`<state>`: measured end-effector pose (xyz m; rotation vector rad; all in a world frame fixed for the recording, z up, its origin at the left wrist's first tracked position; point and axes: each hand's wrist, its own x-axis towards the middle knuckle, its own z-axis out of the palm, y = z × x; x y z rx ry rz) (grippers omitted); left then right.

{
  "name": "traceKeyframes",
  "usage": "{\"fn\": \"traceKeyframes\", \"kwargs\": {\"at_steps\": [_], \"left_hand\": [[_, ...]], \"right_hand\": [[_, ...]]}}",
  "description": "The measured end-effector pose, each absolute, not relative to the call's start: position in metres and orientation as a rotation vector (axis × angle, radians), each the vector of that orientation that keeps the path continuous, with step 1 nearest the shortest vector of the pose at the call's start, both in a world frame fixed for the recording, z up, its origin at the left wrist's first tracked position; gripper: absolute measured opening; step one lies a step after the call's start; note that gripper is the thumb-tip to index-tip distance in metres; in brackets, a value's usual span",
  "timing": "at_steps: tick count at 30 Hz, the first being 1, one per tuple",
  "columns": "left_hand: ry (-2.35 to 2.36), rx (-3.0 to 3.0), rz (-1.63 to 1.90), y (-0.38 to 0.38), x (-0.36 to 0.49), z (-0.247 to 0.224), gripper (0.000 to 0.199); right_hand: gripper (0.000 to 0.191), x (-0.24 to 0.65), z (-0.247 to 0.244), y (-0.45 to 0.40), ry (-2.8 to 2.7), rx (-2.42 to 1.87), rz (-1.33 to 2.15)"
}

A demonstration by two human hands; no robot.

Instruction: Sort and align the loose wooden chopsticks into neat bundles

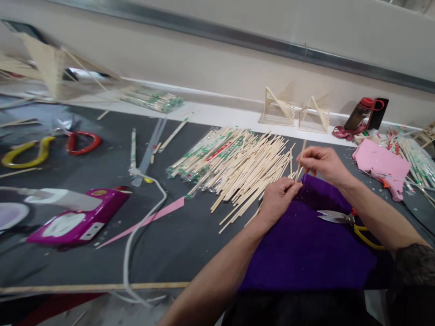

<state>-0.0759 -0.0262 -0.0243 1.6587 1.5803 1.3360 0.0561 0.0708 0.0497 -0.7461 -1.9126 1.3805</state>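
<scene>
Over the purple cloth [316, 244], my left hand [279, 194] is closed, pinching the lower end of thin wooden sticks [291, 162]. My right hand [317, 162] is closed too, its fingertips on a pale stick [302, 151] that slants down to my left fingers. How the sticks meet at my left fingertips is too small to tell. Just left of my hands lies a loose heap of pale sticks [254, 167], beside wrapped chopsticks [204, 151]. Scissors [336, 217] with yellow and red handles rest on the cloth under my right forearm.
Two stick frames [278, 106] stand by the wall, near a dark bottle [356, 113] with a red lid. Pink sheets [382, 160] and a glue gun [390, 183] lie at the right. A purple power strip [79, 217], a white cable [127, 253] and more scissors [83, 142] are at the left.
</scene>
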Motion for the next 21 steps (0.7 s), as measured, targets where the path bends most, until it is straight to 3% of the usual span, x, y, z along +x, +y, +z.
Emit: {"fn": "traceKeyframes", "kwargs": {"at_steps": [6,10,21], "left_hand": [[1.446,1.938,1.282,-0.031,-0.07,-0.032,0.022],[1.372,2.193,1.271,-0.04,-0.064,-0.034,0.025],[1.267,2.371,1.277,-0.05,-0.06,-0.032,0.02]], "right_hand": [[0.015,0.058,0.066,0.156,-1.538,-0.862,0.95],[0.012,0.057,0.055,0.205,-1.437,-0.972,0.871],[0.018,0.038,0.03,0.279,-1.616,-1.177,0.516]]}}
